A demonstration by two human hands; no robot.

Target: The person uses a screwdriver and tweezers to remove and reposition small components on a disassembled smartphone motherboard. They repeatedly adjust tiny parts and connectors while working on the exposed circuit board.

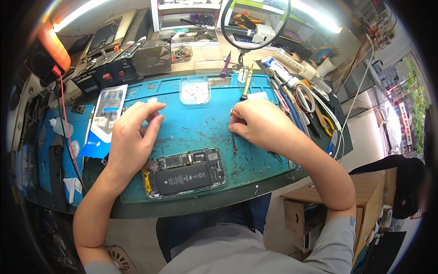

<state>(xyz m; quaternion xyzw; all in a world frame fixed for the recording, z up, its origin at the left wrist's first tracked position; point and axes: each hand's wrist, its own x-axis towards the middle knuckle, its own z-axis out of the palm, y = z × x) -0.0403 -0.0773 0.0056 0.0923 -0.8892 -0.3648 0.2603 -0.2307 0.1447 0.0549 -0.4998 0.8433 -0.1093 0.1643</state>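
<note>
My left hand hovers over the left part of the blue mat, thumb and forefinger curved and apart, with nothing between them. To the right, the fingertips of my right hand are pinched together. A thin dark strip runs down from them toward the mat; its kind is too small to tell. Below and between the hands lies an opened smartphone, its black battery and inner parts exposed. Just beyond my right hand is a yellow-green screwdriver. A clear plastic box with small pale pieces sits farther back.
A purple screwdriver is at the back. Several pens and tools crowd the right side, including yellow-handled pliers. On the left are a packaged part and a black box with red knobs. A ring magnifier overhangs the back.
</note>
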